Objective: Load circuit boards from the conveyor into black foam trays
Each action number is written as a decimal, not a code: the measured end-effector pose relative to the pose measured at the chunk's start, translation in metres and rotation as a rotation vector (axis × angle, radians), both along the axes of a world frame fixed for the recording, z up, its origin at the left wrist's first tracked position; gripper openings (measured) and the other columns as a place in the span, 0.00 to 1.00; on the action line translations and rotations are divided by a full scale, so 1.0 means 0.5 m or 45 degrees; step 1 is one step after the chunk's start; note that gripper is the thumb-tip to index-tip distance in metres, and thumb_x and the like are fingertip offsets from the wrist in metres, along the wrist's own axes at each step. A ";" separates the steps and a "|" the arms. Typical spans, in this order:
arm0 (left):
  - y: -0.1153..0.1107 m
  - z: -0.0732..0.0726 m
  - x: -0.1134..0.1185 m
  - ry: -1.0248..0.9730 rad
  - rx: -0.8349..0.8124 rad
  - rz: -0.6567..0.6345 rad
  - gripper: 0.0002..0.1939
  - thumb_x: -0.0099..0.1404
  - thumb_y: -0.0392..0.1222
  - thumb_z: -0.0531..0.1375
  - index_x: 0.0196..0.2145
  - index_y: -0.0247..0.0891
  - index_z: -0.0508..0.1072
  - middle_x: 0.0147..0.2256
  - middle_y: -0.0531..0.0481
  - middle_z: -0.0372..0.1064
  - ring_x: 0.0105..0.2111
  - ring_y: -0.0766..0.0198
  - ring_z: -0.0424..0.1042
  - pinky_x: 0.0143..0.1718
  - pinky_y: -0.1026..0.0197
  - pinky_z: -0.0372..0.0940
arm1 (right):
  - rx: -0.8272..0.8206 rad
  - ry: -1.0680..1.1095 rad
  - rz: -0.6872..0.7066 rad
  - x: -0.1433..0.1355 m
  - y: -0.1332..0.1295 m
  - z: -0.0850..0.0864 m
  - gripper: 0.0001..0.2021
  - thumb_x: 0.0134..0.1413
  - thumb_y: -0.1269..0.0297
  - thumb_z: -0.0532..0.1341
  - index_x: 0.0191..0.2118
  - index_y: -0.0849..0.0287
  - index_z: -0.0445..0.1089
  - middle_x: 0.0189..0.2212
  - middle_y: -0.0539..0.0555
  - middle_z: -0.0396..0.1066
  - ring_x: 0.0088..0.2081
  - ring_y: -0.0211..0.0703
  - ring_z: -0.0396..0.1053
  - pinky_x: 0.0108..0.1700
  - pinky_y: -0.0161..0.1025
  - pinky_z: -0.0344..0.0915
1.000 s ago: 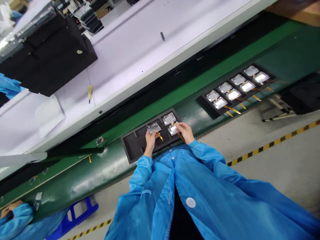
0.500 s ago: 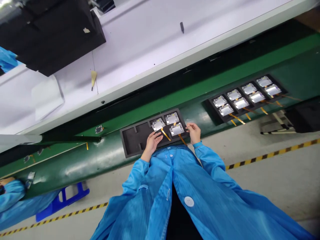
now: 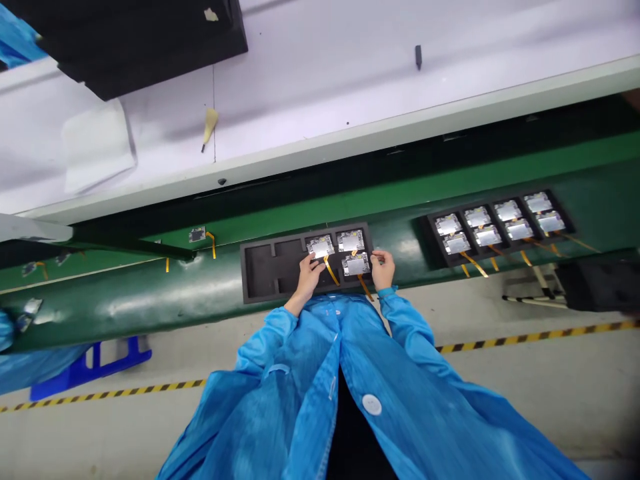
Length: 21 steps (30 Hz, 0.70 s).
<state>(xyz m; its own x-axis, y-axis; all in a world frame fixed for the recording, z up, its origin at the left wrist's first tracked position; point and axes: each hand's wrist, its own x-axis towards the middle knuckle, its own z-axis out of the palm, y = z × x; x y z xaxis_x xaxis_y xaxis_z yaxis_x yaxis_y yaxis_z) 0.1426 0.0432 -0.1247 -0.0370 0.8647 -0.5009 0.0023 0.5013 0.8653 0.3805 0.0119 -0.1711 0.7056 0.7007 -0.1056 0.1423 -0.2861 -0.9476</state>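
Observation:
A black foam tray [image 3: 260, 299] lies on the green surface in front of me, with three silver circuit boards in its right half. My left hand [image 3: 307, 279] is at the lower left of the upper-left board [image 3: 320, 247], fingers apart, fingertips near its edge. My right hand [image 3: 383, 270] is at the tray's right edge, thumb and fingers close together, beside the lower-right board [image 3: 355, 266]; whether anything is between the fingertips is too small to tell. Another board [image 3: 350, 241] sits above that one. Orange flex strips hang from the boards.
A second black tray [image 3: 440, 250] holding several boards lies to the right. Loose boards, one [image 3: 197, 234] with an orange strip, are at the left. A white shelf [image 3: 320, 150] runs above, with black foam [image 3: 150, 40] on it. A blue stool [image 3: 90, 373] stands lower left.
The view has shifted and levelled. My left hand has moved up closer to the upper-left board. My right hand stays beside the tray's right edge. The boards remain in the tray.

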 end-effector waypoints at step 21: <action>0.039 0.016 0.023 1.142 0.695 -0.958 0.25 0.70 0.33 0.57 0.63 0.42 0.72 0.66 0.36 0.62 0.66 0.43 0.61 0.66 0.40 0.59 | -0.029 -0.051 0.014 0.003 0.010 -0.002 0.05 0.49 0.61 0.60 0.33 0.54 0.66 0.34 0.52 0.72 0.39 0.46 0.67 0.49 0.45 0.67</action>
<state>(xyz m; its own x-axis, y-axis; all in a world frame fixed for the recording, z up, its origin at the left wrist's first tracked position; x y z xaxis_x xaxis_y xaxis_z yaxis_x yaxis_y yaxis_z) 0.1541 0.0626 -0.1167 0.4084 0.9032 -0.1319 0.8114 -0.2931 0.5057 0.3818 0.0171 -0.1722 0.7020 0.7061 -0.0931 0.1834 -0.3055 -0.9344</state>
